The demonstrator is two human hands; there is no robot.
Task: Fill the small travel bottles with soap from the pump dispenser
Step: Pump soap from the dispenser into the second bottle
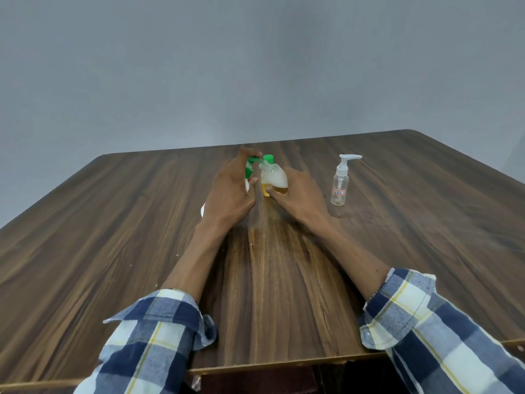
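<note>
Two hands meet near the far middle of our wooden table (113, 223), both reaching forward from rolled plaid shirt sleeves (159, 331). Our left hand (230, 191) wraps around a pump dispenser (251, 169), of which we see only the green pump head and a sliver of white body past the fingers; the forefinger lies over the top of the pump, and the thumb curls round the near side. The green nozzle points right, toward the small travel bottle (274, 177) standing just beside it.

That bottle is translucent with a green flip cap standing open at the top. It holds amber liquid at the bottom and pale foam above. Our right hand (298, 194) steadies it from the right, thumb pressed against its lower front and fingers curled behind it, so the grip closes on the bottle. Nozzle and bottle mouth appear to touch, though blur keeps us from being sure.

Well to the right stands a second, clear spray bottle (339, 183) with a white pump top and a small red-edged label, upright and untouched. It looks empty. A grey wall (255, 66) rises behind the table.
</note>
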